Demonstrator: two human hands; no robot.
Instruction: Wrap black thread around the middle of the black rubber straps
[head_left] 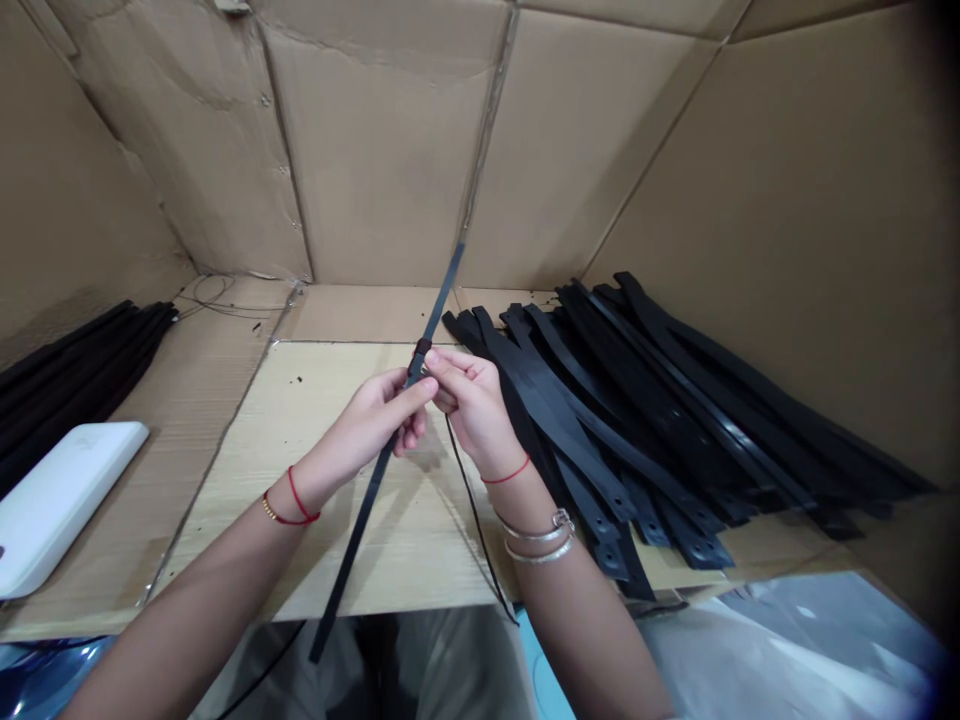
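Observation:
A long, narrow black strap (360, 520) runs slantwise over the board, its far end near the cardboard back wall and its near end past the board's front edge. My left hand (379, 408) is closed around the strap's middle, thumb on top. Beside it, my right hand (471, 405) pinches at the same spot, just below a dark band (422, 347) wrapped around the strap. Something small and light-coloured shows at the right fingertips, too small to name. From under my right hand a thin black cord (474, 510) hangs down over the front edge.
Many flat black straps (570, 400), some with holes at their ends, lie piled on the right. At the left are a black bundle (82, 360) and a white rounded device (71, 500). Cardboard walls (390, 150) enclose the board (255, 480). Clear plastic (795, 640) lies lower right.

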